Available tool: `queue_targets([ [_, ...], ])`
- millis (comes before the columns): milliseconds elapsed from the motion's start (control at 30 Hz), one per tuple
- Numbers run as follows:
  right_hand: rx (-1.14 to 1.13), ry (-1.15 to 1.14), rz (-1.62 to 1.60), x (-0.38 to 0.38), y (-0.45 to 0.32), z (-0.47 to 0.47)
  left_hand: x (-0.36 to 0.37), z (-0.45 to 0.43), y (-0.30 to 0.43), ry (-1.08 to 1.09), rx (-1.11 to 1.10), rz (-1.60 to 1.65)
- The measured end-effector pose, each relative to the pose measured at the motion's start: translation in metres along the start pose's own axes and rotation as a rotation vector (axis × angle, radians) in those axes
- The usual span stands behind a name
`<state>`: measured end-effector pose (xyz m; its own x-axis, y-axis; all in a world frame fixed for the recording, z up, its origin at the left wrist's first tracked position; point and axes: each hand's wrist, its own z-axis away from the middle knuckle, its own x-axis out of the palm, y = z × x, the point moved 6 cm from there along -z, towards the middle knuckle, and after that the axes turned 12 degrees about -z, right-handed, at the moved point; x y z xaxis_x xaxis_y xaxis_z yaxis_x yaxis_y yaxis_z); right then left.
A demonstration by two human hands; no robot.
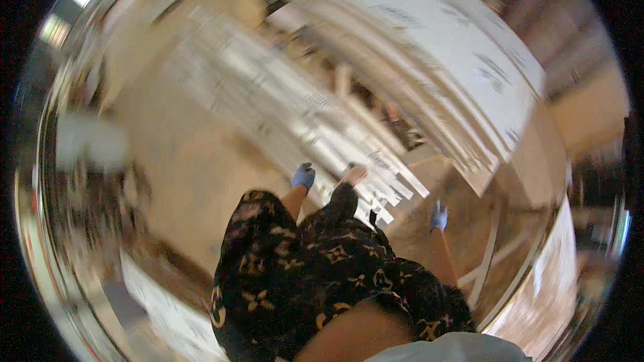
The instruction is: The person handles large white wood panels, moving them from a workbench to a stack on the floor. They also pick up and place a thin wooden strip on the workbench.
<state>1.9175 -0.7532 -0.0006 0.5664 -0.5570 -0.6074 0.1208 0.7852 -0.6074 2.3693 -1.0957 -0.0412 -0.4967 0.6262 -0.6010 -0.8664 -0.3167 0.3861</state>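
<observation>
My left hand (303, 176), in a blue glove, is beside the near edge of a row of long, pale strips or boards (282, 110). Its fingers look curled, but blur hides whether it grips anything. Farther right, my right hand (438, 215), also blue-gloved, is held out past the ends of the strips over brown flooring. Its fingers seem apart, and nothing shows in it. Between my hands, a bare hand or foot (356, 173) at the end of dark cloth lies over the strips; I cannot tell which it is.
Beyond the strips stands a stack of long boards (402, 65) beside a broad white sheet (483, 55) with dark markings. Dark and reddish clutter (397, 115) lies in the gap between. A tan surface (201, 161) spreads to the left. Pale lines (485, 261) cross the floor at lower right.
</observation>
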Motion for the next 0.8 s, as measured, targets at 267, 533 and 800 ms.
queue_targets([
  [267, 0.265, -0.574, -0.022, 0.111, 0.09, 0.067, -0.033, 0.196, -0.298, -0.066, -0.404, 0.099],
  [533, 0.138, -0.754, 0.219, 0.213, 0.067, 0.147, -0.012, 0.298, -0.41, 0.184, -0.665, 0.358],
  [800, 0.183, -1.062, 0.449, 0.343, 0.018, 0.302, -0.039, 0.35, -0.496, 0.418, -0.507, 0.541],
])
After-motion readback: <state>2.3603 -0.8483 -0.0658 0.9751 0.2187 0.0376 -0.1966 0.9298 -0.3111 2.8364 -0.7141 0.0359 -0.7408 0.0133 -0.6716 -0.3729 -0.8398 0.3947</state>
